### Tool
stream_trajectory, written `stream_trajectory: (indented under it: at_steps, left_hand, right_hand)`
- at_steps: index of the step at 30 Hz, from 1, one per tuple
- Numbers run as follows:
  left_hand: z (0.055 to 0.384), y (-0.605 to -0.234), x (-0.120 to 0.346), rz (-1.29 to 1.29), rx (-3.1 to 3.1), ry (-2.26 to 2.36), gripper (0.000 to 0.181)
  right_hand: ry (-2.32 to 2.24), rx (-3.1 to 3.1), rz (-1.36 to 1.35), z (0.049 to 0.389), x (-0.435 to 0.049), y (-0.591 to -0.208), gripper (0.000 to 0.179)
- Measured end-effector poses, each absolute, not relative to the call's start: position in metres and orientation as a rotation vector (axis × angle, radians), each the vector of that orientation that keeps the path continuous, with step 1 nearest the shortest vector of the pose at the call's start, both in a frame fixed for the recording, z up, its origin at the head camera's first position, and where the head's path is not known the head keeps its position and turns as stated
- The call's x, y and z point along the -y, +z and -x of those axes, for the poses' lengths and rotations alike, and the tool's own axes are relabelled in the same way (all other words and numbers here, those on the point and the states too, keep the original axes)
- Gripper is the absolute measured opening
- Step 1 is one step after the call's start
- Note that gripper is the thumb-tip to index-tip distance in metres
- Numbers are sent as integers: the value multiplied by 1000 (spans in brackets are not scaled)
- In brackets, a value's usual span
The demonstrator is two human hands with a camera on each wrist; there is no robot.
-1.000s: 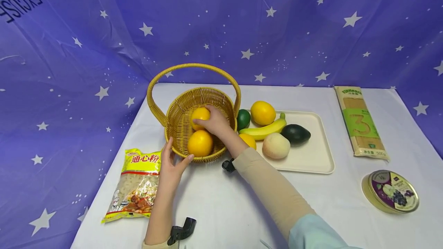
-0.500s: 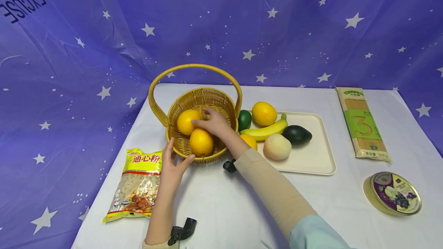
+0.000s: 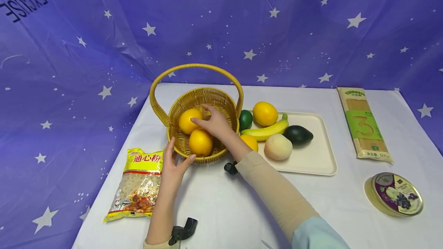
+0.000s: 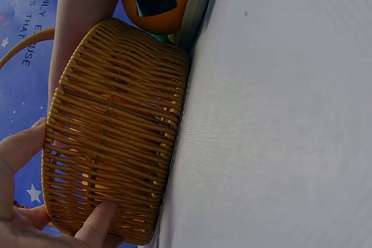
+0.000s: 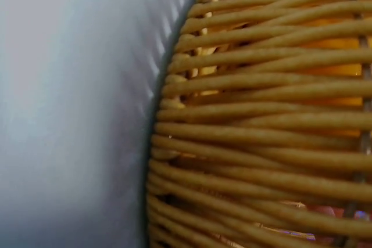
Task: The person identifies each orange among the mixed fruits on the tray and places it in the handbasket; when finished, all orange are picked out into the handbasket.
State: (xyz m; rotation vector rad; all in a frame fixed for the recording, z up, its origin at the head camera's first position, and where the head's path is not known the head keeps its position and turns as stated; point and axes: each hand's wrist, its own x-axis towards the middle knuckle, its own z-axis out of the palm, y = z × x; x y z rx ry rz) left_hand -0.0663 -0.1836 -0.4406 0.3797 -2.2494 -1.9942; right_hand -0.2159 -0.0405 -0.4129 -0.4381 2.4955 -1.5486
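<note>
A yellow wicker basket (image 3: 221,97) with a tall handle stands on the table. My left hand (image 3: 172,172) holds it at the front left, thumb and fingertips against its rim and wall; the left wrist view shows those fingers on the weave (image 4: 110,114). Inside lie two round orange-yellow fruits, the rear one (image 3: 188,121) and the front one (image 3: 200,143). My right hand (image 3: 216,122) is inside the basket with fingers spread, its thumb at the rear fruit's right side. Part of the right fingers is hard to see. Wicker fills much of the right wrist view.
Right of the basket a cream tray (image 3: 311,164) bears a banana (image 3: 268,130), a peach (image 3: 278,146), a dark green avocado-like fruit (image 3: 297,135) and yellow fruits. A pasta bag (image 3: 138,183) lies left; a noodle pack (image 3: 365,124) and a round tin (image 3: 394,194) lie right.
The rear fruit has shifted left inside the basket, away from my right fingers, which have loosened and spread. My left hand stays at the basket's rim.
</note>
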Motion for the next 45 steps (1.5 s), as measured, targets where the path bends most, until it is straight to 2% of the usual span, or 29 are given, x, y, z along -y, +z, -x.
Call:
stream_trajectory:
  at_steps: [8,15,21,26,32,45]
  left_hand:
    - [64,-442,184,-390,2261,-1998,92]
    - [68,-442,186,-349,2231,-2012,91]
    - [69,-441,185,-348,2237,-2022,92]
    - [67,-439,185,-338,2233,-2014,91]
    - [68,-438,185,-329,2219,-2035,91]
    - [67,-439,184,-360,2255,-2017,91]
  right_hand:
    - [-1854,-2399,555,199,22,-401,68]
    - [-1926,-2366,589,176,-23,-375,70]
    - [-1850,-2403,402,156,-76,-377,73]
    - [-1624,-2535,232,136,-101,-393,82]
    - [-1392,-2658,209,122,-104,-407,84]
    - [-1072,-2895,431,121,-84,-422,78]
